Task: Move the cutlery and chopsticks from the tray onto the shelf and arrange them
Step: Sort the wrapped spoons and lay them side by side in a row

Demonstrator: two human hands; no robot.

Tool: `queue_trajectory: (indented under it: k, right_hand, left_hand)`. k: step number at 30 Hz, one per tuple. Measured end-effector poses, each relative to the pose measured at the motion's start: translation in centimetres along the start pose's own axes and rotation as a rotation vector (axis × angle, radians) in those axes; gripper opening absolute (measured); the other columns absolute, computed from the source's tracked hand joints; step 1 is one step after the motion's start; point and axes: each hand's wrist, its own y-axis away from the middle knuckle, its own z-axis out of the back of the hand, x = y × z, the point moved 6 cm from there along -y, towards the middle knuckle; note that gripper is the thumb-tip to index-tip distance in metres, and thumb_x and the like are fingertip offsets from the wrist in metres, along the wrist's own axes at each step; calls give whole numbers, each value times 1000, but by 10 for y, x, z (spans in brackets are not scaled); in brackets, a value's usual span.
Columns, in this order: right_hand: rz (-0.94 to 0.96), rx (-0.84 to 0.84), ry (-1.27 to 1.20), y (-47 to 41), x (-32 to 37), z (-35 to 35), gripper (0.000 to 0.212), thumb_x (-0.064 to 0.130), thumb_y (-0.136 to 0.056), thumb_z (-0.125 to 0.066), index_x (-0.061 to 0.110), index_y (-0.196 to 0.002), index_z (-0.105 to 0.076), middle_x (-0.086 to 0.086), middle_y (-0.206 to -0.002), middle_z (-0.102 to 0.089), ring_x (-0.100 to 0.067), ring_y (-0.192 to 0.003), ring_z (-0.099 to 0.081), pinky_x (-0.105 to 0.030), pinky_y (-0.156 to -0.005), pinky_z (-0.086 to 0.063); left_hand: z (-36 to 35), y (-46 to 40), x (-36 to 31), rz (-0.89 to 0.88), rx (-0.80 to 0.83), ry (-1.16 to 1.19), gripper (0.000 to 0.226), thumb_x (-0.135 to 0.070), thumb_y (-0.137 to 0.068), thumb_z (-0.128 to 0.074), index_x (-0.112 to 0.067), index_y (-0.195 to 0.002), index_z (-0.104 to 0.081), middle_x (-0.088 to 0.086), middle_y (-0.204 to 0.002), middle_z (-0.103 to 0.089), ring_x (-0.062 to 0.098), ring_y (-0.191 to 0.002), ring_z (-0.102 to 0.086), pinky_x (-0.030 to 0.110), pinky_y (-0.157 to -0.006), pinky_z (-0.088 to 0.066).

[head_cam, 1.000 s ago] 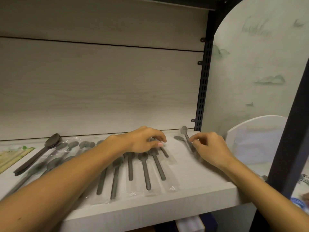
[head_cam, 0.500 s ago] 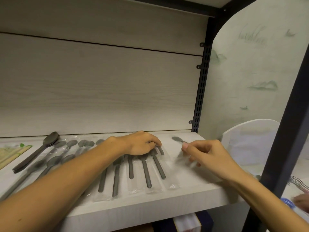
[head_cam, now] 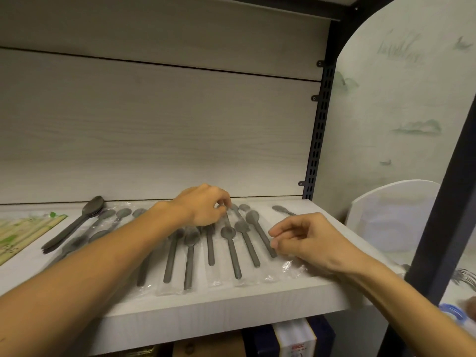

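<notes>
Several grey plastic spoons in clear wrappers (head_cam: 231,251) lie side by side on the white shelf (head_cam: 231,310), handles toward me. My left hand (head_cam: 203,208) rests over the spoon heads at the back of the row, its curled fingertips pinching the top of one wrapped spoon (head_cam: 226,215). At the right end of the row, my right hand (head_cam: 306,240) pinches the wrapper of the rightmost spoon (head_cam: 260,233) beside its handle. One more spoon (head_cam: 280,209) lies alone behind the right hand. Wrapped chopsticks (head_cam: 23,233) sit at the shelf's far left.
A stack of larger dark spoons (head_cam: 77,225) lies left of the row. A black upright post (head_cam: 448,191) stands at the right, with a white curved container (head_cam: 391,204) and metal forks (head_cam: 465,278) beyond it. Boxes (head_cam: 293,338) sit under the shelf.
My right hand has moved from the shelf's back right corner toward me and left, bringing a wrapped spoon to the right end of the row. The left hand stayed on the spoon heads.
</notes>
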Motion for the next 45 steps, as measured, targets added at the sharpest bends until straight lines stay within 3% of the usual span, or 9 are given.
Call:
queue_trajectory:
  k: [2, 7, 13, 16, 26, 33, 37, 42, 45]
  right_hand:
    - [12, 26, 43, 1, 2, -6, 14, 8, -81, -73, 9, -95, -70, -8, -79, -74, -14, -67, -62, -27, -67, -54]
    - [150, -111, 551, 3, 7, 16, 15, 45, -87, -63, 33, -94, -69, 16, -80, -67, -1, -74, -60, -14, -67, -46]
    - [-41, -277, 761, -33, -42, 65, 25, 33, -90, -58, 21, -111, -67, -2, -105, -68, -29, -102, -61, -39, -84, -51]
    - [-89, -225, 856, -46, -55, 65, 20, 26, -90, -56, 15, -100, -71, -9, -100, -68, -33, -94, -61, -39, -78, -53]
    - [-29, -167, 598, -74, -29, 35, 12, 16, -78, -66, 8, -74, -75, -6, -75, -70, -22, -79, -64, -37, -73, -58]
    - [31, -99, 540, -80, -20, 15, 27, 34, -89, -62, 16, -72, -72, 4, -69, -66, -14, -73, -60, -27, -65, -44]
    - [180, -131, 660, -73, -16, 17, 23, 28, -91, -57, 14, -84, -73, -1, -90, -71, -21, -87, -62, -33, -76, -50]
    - [306, 56, 643, -58, -11, 0, 31, 37, -97, -49, 17, -111, -68, 12, -104, -61, -13, -94, -57, -24, -79, -40]
    - [294, 85, 695, -52, -12, -5, 34, 41, -98, -46, 20, -118, -65, 2, -111, -65, -17, -101, -58, -29, -85, -45]
  left_hand:
    - [0, -1, 0, 7, -14, -8, 27, -30, -95, -44, -31, -116, -61, -7, -123, -60, 17, -104, -55, 30, -81, -42]
    - [2, -4, -12, 0, -22, -1, 27, -30, -95, -45, -30, -116, -61, -7, -123, -60, 16, -99, -52, 31, -79, -41]
    - [0, -9, -31, -28, -8, 22, 27, -31, -96, -44, -28, -118, -61, -5, -122, -61, 15, -96, -52, 29, -76, -40]
    - [-5, -9, -43, -43, 9, 22, 28, -33, -97, -44, -28, -119, -61, -5, -121, -61, 15, -99, -54, 29, -77, -41]
    - [-5, 29, -26, -16, -2, 2, 23, -36, -95, -48, -33, -112, -63, -12, -114, -63, 11, -92, -54, 35, -85, -49]
    - [-2, 60, -7, 15, -73, 18, 20, -33, -94, -52, -29, -108, -66, -10, -112, -65, 14, -106, -56, 33, -91, -46]
    - [6, 75, -3, 12, -118, 50, 21, -34, -95, -51, -32, -109, -66, -16, -116, -63, 8, -110, -54, 32, -94, -44]
    - [-2, 89, -3, -13, -63, 39, 25, -46, -95, -46, -37, -112, -62, -16, -108, -62, 5, -98, -54, 35, -88, -48]
    - [-1, 95, -8, -54, -63, 66, 28, -50, -95, -43, -37, -112, -62, -17, -108, -61, 2, -96, -53, 34, -87, -48]
